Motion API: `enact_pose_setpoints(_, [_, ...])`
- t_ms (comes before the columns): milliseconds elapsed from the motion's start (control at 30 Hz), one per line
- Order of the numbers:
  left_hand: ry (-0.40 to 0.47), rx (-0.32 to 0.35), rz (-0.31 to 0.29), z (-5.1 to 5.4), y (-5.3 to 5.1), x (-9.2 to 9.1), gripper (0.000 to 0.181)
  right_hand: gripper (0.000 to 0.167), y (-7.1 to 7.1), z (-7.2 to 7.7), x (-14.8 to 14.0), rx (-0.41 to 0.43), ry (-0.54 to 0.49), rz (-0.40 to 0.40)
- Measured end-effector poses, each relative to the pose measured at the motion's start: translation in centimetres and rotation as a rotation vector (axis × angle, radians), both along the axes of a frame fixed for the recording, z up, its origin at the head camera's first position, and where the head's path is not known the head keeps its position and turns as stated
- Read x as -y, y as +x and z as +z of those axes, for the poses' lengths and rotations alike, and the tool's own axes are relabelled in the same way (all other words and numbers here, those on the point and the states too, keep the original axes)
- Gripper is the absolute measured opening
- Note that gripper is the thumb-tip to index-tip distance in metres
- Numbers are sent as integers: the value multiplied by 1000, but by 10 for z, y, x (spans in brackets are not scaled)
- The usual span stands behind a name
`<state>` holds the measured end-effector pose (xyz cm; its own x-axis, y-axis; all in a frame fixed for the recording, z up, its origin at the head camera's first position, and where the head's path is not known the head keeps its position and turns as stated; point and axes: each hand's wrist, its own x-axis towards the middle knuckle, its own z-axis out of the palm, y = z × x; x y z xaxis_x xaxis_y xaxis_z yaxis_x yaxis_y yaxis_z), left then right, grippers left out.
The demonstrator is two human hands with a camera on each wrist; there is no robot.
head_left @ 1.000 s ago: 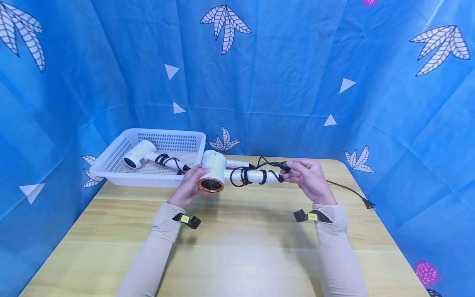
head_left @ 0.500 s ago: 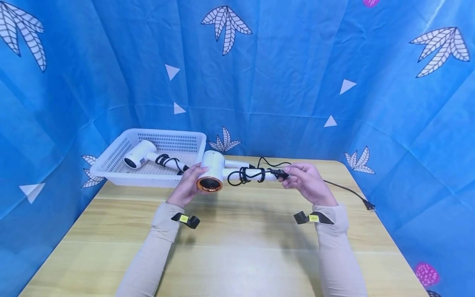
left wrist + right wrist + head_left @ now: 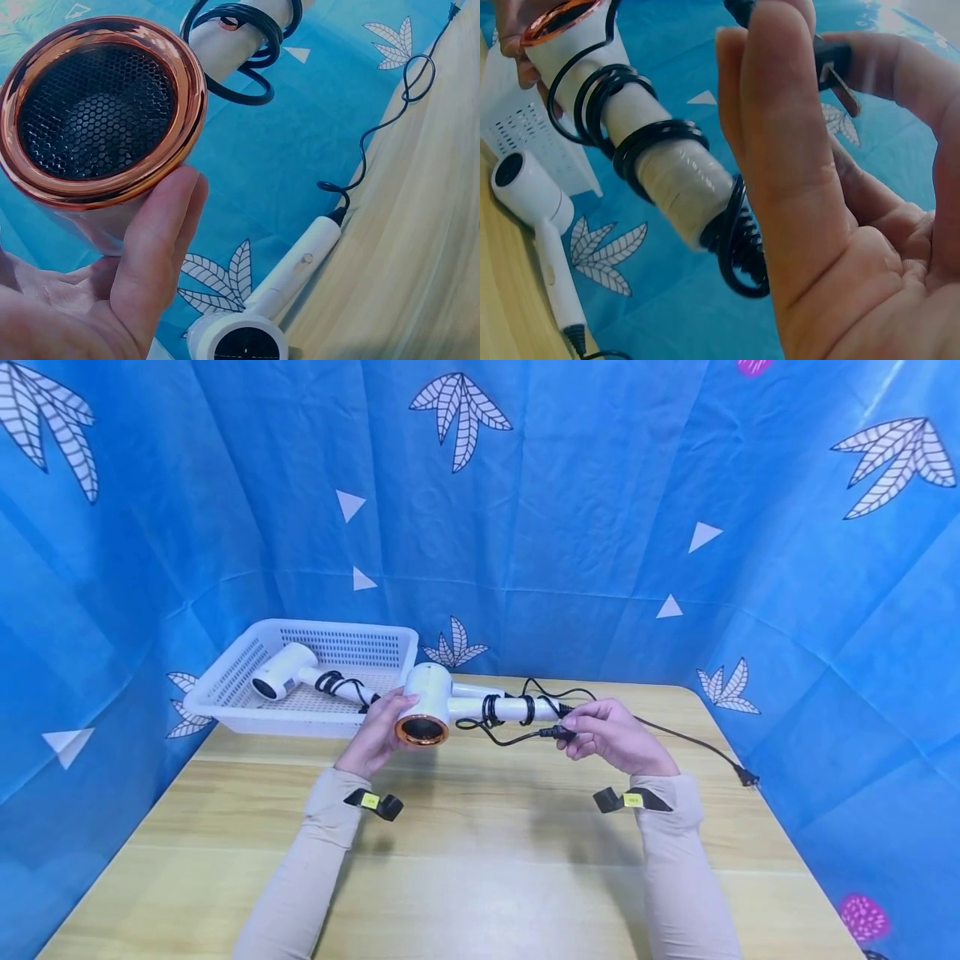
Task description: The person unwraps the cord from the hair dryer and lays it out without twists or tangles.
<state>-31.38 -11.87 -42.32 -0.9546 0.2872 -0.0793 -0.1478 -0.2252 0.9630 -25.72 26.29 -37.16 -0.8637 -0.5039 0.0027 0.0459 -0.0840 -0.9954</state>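
Your left hand (image 3: pixel 375 734) grips a hair dryer (image 3: pixel 429 691); right hand (image 3: pixel 613 737) pinches its plug (image 3: pixel 553 732), cord (image 3: pixel 491 710) seemingly part-wound. Basketed dryer (image 3: pixel 285 672) looks done; far dryer (image 3: pixel 296 261) on bench (image 3: pixel 480 877), unwound.

Wht dryer (image 3: pixel 429 693), copper rim (image 3: pixel 192 105), blk cord (image 3: pixel 664 129), blue leaf-print curtain (image 3: pixel 585 527)

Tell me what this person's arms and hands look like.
The left sleeve and right sleeve are plain, pale beige and reach the wrists. Over the cuffs sit a left wrist mount and right wrist mount, black and angular, each with a yellow label too small to read. The left hand and right hand wear no gloves.
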Motion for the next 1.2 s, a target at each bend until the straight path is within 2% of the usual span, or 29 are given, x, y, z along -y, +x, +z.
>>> enact_pose_setpoints(500, [4, -17, 12, -1, 0, 3, 71, 29, -16, -23, -7, 18, 24, 94])
enact_pose_setpoints(867, [10, -18, 17, 0, 0, 3, 69, 27, -28, -41, -9, 68, 130, 74])
enact_pose_setpoints(1200, [25, -17, 13, 0, 0, 3, 65, 23, -30, -48, -12, 96, 166, 43])
